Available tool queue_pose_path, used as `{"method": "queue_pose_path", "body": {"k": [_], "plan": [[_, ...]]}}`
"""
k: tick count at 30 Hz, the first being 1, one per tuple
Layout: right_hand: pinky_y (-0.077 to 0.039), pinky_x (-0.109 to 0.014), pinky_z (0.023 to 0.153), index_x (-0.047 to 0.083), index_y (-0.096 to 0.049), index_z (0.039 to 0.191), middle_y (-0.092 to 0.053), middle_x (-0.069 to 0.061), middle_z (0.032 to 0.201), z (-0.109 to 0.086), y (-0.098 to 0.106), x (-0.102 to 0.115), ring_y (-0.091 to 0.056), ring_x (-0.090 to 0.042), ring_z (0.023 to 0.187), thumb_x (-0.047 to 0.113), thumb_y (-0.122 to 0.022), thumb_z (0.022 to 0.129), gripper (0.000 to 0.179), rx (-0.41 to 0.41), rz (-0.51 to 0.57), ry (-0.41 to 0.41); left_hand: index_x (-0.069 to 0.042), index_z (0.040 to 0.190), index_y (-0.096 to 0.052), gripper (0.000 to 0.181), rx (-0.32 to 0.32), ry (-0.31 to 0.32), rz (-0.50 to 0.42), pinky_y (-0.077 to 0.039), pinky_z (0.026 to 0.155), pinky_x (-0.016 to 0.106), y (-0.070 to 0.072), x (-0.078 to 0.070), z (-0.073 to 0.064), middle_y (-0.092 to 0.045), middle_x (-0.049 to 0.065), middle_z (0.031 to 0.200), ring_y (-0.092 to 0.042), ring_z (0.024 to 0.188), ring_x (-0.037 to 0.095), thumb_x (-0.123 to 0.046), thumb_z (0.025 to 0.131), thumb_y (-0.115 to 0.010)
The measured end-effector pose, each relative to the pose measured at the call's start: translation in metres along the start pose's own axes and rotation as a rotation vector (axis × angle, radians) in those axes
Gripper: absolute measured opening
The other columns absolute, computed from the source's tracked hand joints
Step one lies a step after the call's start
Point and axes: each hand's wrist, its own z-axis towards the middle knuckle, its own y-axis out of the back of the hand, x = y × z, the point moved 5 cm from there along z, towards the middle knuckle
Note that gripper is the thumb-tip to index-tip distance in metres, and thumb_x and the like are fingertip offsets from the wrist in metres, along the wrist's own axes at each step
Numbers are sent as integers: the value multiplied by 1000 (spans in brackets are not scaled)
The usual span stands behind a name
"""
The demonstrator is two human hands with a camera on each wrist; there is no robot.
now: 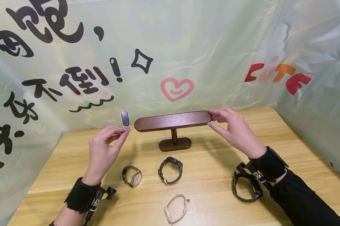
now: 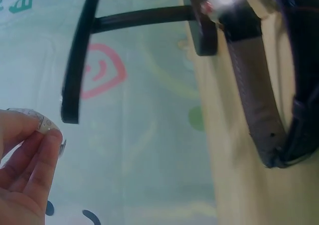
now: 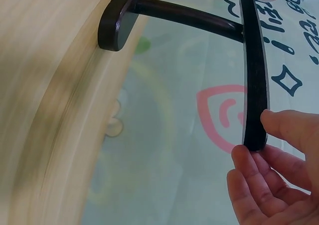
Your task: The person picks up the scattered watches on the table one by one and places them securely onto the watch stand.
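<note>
- Closest to you on the pale wood-grain desk (image 1: 209, 201) lies a slim cream watch with a looped strap (image 1: 167, 214); it looks light, its band probably pliant, so the case offers your surest hold.
- A little farther, by your right wrist, a black round-looped watch (image 1: 256, 187) lies on its side; expect a springy strap, best taken across the case.
- Left of centre sits a gold-cased watch with a pale dial and dark strap (image 1: 137, 179). Its glass could scratch; grip the case edges.
- Beside it, the chunky black watch with a thick case (image 1: 174, 161) is likely the heavier one, its ridged case giving good purchase.
- Beyond these, your left hand (image 1: 103, 150) pinches, thumb against fingers, the pale strap of a small fitness band with a dark oval screen (image 1: 125, 118), raised near the bar's left end. It should be feather-light and flexible; keep off the slick screen.
- Your right hand (image 1: 237, 128) pinches the right end of the dark brown wooden T-shaped display stand (image 1: 173, 120). The bar looks stiff and smooth, and could tip if pressed at one end; its central post would be steadier.
</note>
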Motion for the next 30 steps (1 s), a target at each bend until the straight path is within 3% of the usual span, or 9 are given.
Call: {"method": "queue_pose_path", "body": {"k": [11,30], "plan": [[-52,-35,81,6,-64,123,-60,-2,110,-1,0,-1,-61,-17,92,24,-72,87,41,-5,13,-4,-2,92,-74,11,71,72,-69,-55,75,24,-12,55,-18,-69,-1,96,-66,86,13,1,81,-73],[-52,-33,82,6,-63,123,-59,0,109,0,-1,-1,-60,-15,93,24,-72,87,41,-9,9,5,-3,93,-73,10,138,131,-140,-56,75,26,-30,63,-28,-68,-2,97,-66,89,13,1,83,-72]]}}
